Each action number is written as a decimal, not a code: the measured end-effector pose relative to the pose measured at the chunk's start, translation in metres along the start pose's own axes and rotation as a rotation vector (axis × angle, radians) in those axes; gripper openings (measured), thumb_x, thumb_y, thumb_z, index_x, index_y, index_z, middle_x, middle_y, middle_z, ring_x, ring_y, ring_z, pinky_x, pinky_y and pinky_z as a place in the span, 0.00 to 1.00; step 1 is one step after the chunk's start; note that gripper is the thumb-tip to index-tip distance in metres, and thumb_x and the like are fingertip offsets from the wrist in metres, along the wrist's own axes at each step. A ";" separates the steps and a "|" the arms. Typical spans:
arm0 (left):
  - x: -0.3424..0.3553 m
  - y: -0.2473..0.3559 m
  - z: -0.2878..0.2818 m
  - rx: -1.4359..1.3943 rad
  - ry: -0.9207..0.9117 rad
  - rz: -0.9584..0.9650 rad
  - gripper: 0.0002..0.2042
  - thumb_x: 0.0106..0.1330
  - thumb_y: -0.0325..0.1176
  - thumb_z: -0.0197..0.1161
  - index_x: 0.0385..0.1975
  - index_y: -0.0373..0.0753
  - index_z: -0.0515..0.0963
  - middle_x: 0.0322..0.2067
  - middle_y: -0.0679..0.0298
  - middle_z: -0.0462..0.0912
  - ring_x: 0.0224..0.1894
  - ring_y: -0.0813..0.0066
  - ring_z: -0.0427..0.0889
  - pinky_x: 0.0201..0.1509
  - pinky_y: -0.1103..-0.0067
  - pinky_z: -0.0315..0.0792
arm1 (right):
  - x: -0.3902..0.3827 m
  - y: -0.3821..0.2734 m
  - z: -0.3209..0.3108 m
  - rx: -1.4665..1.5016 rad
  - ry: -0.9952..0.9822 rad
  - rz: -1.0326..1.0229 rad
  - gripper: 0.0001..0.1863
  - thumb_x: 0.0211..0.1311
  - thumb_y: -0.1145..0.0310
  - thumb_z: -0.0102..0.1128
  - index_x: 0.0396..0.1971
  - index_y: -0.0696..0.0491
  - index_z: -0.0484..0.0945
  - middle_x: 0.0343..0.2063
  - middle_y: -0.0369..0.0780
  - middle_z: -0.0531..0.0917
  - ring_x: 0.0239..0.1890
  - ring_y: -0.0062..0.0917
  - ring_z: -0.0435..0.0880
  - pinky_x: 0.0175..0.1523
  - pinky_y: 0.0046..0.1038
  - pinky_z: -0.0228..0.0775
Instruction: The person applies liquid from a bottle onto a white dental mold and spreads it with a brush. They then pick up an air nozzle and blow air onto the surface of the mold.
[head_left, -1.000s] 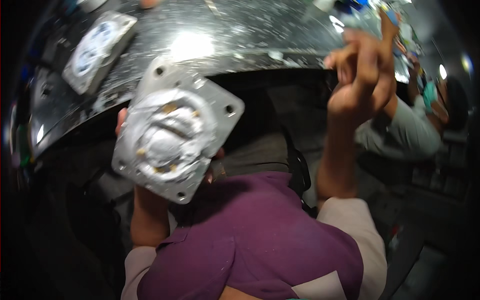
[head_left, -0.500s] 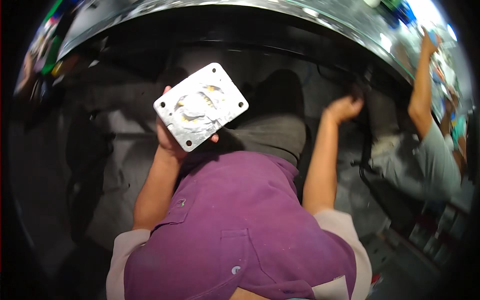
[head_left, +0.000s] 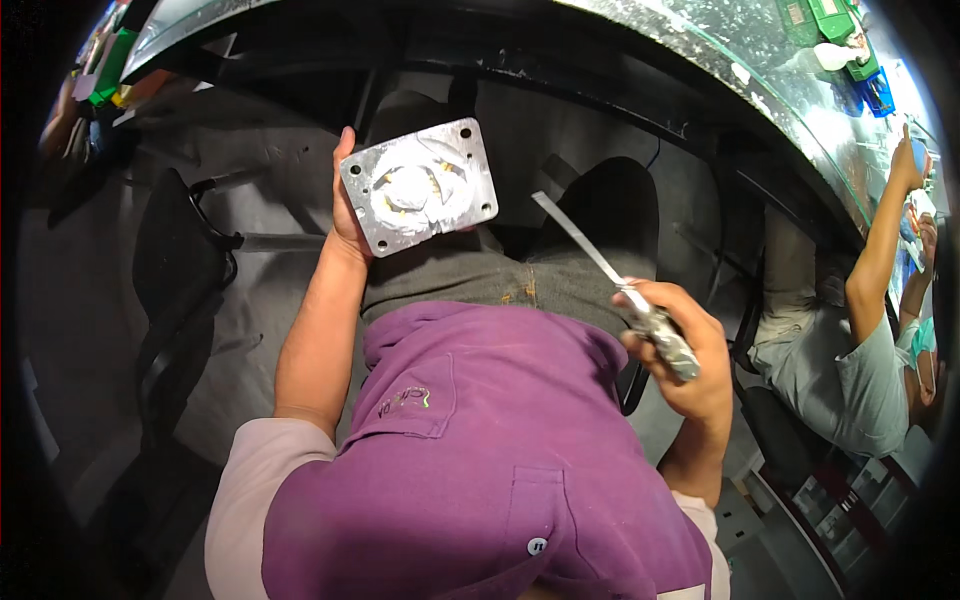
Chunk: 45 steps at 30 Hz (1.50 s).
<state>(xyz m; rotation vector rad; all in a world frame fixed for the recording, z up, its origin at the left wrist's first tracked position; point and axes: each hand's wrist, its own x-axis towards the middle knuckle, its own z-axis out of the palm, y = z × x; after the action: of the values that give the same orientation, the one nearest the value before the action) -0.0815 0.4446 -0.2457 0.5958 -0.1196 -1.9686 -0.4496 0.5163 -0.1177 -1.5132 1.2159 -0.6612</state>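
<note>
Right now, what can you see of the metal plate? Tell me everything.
The metal plate looks silvery and roughly rectangular, with rounded corners and a dark hole near each. A round, uneven area marked with small yellowish patches fills much of its face, which is turned toward the camera. It is slanted in the picture, right side higher. The left grip holds it in the air by its left side, apparently from beneath too; nothing else visibly touches it.

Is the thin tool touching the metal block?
Apart. The head view shows a clear dark gap between the thin tool and the right edge of the metal block.
</note>
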 end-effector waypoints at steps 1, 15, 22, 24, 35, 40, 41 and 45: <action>0.000 -0.003 0.001 0.028 0.067 0.008 0.47 0.66 0.72 0.46 0.63 0.27 0.71 0.58 0.43 0.79 0.58 0.46 0.81 0.61 0.53 0.76 | 0.012 -0.017 -0.001 -0.188 -0.122 -0.011 0.21 0.57 0.69 0.74 0.49 0.56 0.79 0.44 0.45 0.85 0.45 0.38 0.88 0.49 0.31 0.80; 0.003 -0.012 -0.024 -0.153 0.006 -0.034 0.44 0.63 0.67 0.50 0.65 0.31 0.70 0.60 0.43 0.77 0.58 0.38 0.79 0.56 0.34 0.71 | 0.078 -0.053 0.037 -0.378 -0.300 -0.003 0.18 0.60 0.63 0.72 0.47 0.54 0.79 0.39 0.42 0.85 0.41 0.39 0.87 0.46 0.36 0.79; 0.006 -0.013 -0.028 -0.239 -0.068 -0.067 0.43 0.63 0.67 0.50 0.68 0.36 0.68 0.64 0.44 0.73 0.60 0.32 0.75 0.54 0.29 0.68 | 0.081 -0.059 0.031 -0.343 -0.280 0.001 0.18 0.61 0.62 0.72 0.46 0.54 0.80 0.38 0.42 0.85 0.39 0.38 0.88 0.43 0.35 0.79; 0.006 -0.014 -0.031 -0.277 -0.076 -0.082 0.43 0.63 0.68 0.50 0.70 0.38 0.66 0.66 0.44 0.69 0.62 0.30 0.72 0.54 0.27 0.66 | 0.082 -0.059 0.031 -0.373 -0.267 -0.059 0.17 0.61 0.62 0.72 0.46 0.54 0.80 0.37 0.42 0.85 0.39 0.38 0.88 0.43 0.35 0.79; 0.011 -0.017 -0.042 -0.275 -0.108 -0.082 0.42 0.66 0.68 0.49 0.71 0.41 0.64 0.69 0.44 0.66 0.65 0.27 0.68 0.52 0.25 0.66 | 0.094 -0.065 0.029 -0.365 -0.275 0.052 0.18 0.62 0.58 0.71 0.44 0.54 0.80 0.35 0.43 0.85 0.37 0.37 0.88 0.42 0.34 0.79; 0.013 -0.017 -0.045 -0.257 -0.114 -0.078 0.41 0.67 0.67 0.48 0.72 0.42 0.63 0.69 0.43 0.65 0.65 0.26 0.68 0.50 0.25 0.67 | 0.100 -0.063 0.034 -0.385 -0.260 -0.001 0.17 0.62 0.60 0.72 0.44 0.55 0.81 0.34 0.43 0.85 0.35 0.35 0.88 0.41 0.32 0.78; 0.013 -0.017 -0.045 -0.275 -0.109 -0.079 0.41 0.68 0.67 0.48 0.72 0.42 0.62 0.69 0.43 0.65 0.65 0.26 0.68 0.50 0.25 0.67 | 0.101 -0.063 0.035 -0.381 -0.232 -0.015 0.15 0.62 0.63 0.73 0.44 0.55 0.81 0.33 0.44 0.85 0.34 0.33 0.88 0.40 0.30 0.78; 0.014 -0.016 -0.043 -0.289 -0.141 -0.085 0.41 0.68 0.67 0.49 0.72 0.41 0.62 0.69 0.43 0.65 0.64 0.26 0.69 0.50 0.25 0.67 | 0.107 -0.069 0.040 -0.407 -0.250 -0.069 0.16 0.62 0.62 0.73 0.43 0.55 0.81 0.32 0.44 0.85 0.33 0.34 0.87 0.40 0.31 0.77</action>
<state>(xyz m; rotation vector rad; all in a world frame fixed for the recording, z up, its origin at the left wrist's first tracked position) -0.0798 0.4475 -0.2938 0.2775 0.1042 -2.0616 -0.3543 0.4290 -0.0846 -1.9177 1.1529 -0.2626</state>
